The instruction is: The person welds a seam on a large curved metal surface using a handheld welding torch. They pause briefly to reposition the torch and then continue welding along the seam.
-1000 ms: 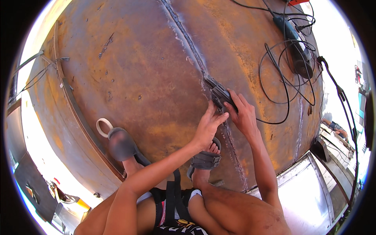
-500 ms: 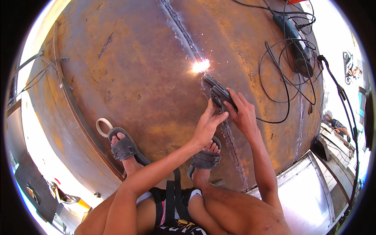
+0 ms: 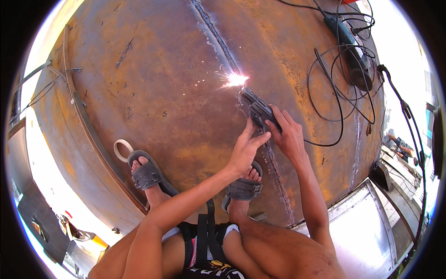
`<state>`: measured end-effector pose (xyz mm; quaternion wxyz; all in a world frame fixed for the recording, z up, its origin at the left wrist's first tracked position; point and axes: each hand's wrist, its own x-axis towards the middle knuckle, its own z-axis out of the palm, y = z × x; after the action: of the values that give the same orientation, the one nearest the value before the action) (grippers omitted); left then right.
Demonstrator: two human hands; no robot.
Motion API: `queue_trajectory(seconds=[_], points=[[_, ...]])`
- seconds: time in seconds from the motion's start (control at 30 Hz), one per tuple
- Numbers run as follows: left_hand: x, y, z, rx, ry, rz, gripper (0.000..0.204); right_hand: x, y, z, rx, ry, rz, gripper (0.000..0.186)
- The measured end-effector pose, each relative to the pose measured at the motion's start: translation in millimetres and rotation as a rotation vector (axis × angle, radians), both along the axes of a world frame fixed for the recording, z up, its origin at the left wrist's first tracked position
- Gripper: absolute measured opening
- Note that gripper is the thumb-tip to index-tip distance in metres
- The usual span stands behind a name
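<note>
Both hands grip a dark welding electrode holder (image 3: 255, 103) over a seam running down a rusty curved steel surface (image 3: 176, 83). My right hand (image 3: 289, 135) wraps round its handle; my left hand (image 3: 246, 149) holds its underside from the left. A white-pink arc (image 3: 238, 79) glares at the seam just beyond the holder's tip, throwing small sparks and hiding the point of contact. A rougher stretch of seam (image 3: 276, 179) runs below the hands. A black cable trails from the holder to the right.
My sandaled feet (image 3: 147, 173) rest on the steel. A beige ring (image 3: 123, 149) lies by the left one. An angle grinder (image 3: 353, 60) lies among looped cables at top right. A curved flat bar (image 3: 81, 111) runs along the left. Another person (image 3: 402, 149) is low at the far right.
A bright arc with sparks has appeared at the seam since one second ago. The holder's tip has shifted slightly upward; my hands have barely moved.
</note>
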<state>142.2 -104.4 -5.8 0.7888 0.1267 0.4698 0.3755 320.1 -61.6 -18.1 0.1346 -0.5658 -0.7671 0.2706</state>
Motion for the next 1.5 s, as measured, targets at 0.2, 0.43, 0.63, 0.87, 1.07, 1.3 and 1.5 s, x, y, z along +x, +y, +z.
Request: queue_trajectory(seconds=[0.2,0.43,0.63,0.87,1.07,1.3,1.5], points=[[0.7,-1.4,0.5,-0.013,0.022,0.003,0.091,-0.7,0.5,1.4,-0.004,-0.003,0.001,0.048],[0.6,-2.3,-0.2,-0.012,0.046,-0.008,0.092,0.7,-1.0,-3.0,0.015,0.0,0.001,0.048],[1.2,-1.9,-1.7,0.004,0.031,-0.004,0.092,0.8,-1.6,-2.6,0.008,0.003,0.0,0.048],[0.3,1.4,3.2,0.006,0.043,-0.015,0.088,0.8,-1.1,-3.0,0.01,0.013,-0.001,0.048],[2.0,0.9,3.8,-0.051,0.036,0.0,0.089,3.7,-1.3,-8.3,0.055,0.028,0.004,0.047],[2.7,0.6,3.8,-0.068,0.052,0.009,0.093,1.4,-0.5,-4.0,0.015,0.004,0.004,0.048],[2.1,2.3,8.1,-0.061,0.046,0.007,0.083,2.2,-1.2,-4.4,0.004,-0.005,0.004,0.048]])
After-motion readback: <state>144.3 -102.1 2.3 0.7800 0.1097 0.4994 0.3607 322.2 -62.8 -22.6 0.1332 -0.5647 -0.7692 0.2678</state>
